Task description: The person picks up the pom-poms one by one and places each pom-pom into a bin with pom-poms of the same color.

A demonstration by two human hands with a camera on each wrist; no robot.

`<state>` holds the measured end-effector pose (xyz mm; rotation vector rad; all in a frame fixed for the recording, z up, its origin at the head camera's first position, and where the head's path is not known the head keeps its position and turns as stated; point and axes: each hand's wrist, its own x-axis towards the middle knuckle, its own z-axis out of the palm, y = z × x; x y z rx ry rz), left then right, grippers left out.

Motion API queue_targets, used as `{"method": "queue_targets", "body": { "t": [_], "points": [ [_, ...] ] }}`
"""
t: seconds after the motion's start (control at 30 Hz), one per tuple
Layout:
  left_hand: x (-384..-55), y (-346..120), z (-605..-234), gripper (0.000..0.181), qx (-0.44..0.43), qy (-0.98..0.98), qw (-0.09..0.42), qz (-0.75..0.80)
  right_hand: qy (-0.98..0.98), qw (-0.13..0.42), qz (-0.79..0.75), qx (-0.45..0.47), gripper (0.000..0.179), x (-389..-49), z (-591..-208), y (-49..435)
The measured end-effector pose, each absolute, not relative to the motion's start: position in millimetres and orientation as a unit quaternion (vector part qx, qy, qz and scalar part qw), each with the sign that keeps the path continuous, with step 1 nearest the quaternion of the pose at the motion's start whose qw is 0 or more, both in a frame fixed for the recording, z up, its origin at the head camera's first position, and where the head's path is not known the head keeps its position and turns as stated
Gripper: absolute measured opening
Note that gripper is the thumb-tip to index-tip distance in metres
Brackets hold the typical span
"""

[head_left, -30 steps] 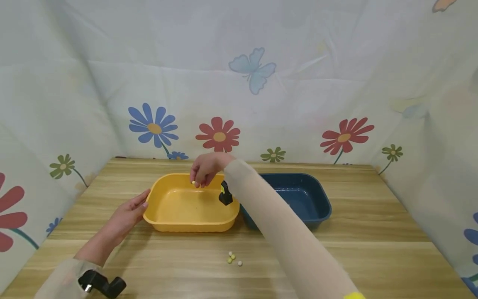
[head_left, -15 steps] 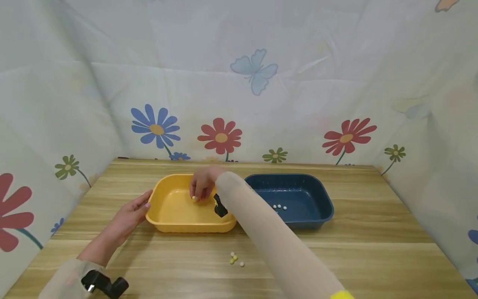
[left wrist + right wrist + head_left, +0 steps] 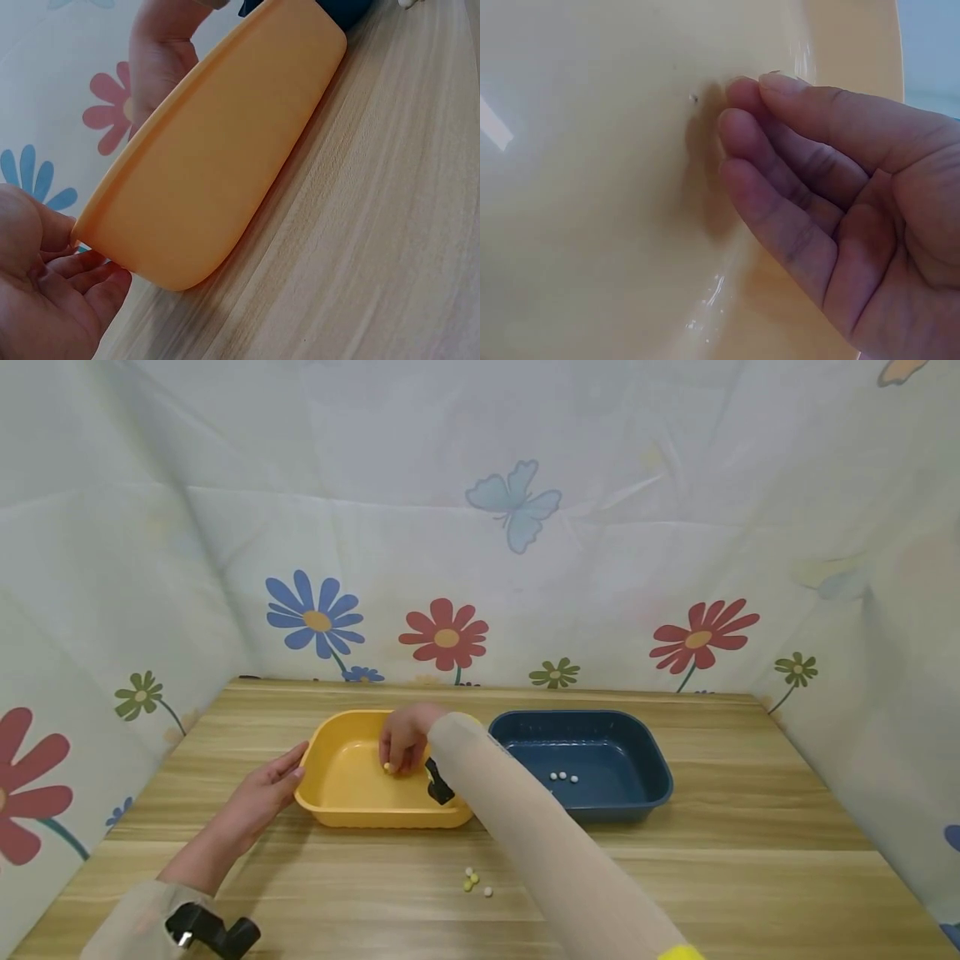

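A yellow plastic tub (image 3: 352, 817) stands on the wooden table. My left hand (image 3: 266, 789) holds its left end; in the left wrist view the thumb lies at the rim with the fingers (image 3: 105, 296) curled below it. Inside the tub, my right hand (image 3: 402, 742) is low over the floor, thumb and forefinger pinching a small yellow ball (image 3: 387, 767). In the right wrist view the fingertips hide most of that ball, and the other fingers bend close to the tub's floor.
A dark blue tub (image 3: 660, 789) stands right of the yellow one, with several small white balls (image 3: 562, 776) in it. Small yellow and white balls (image 3: 469, 885) lie on the table in front. My right forearm crosses between the tubs. A flowered cloth (image 3: 360, 527) hangs behind.
My right hand has gone down from the yellow tub's back rim to its floor, still pinching the yellow ball. The white balls in the blue tub have come into view. My left hand stays put.
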<state>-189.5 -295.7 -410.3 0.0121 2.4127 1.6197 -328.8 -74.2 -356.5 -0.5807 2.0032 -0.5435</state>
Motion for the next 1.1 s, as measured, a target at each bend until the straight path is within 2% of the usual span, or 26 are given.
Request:
{"method": "queue_targets", "body": {
  "t": [0.9,1.1],
  "points": [
    [-189,-298,-412,0.063,0.009,0.818,0.115,0.563,0.828,0.468,-0.208,-0.230,0.003,-322,-348,-83],
    [-190,-297,-411,0.063,0.004,0.824,0.116,0.554,0.829,0.460,-0.202,-0.247,0.009,-322,-351,-83]
  ]
}}
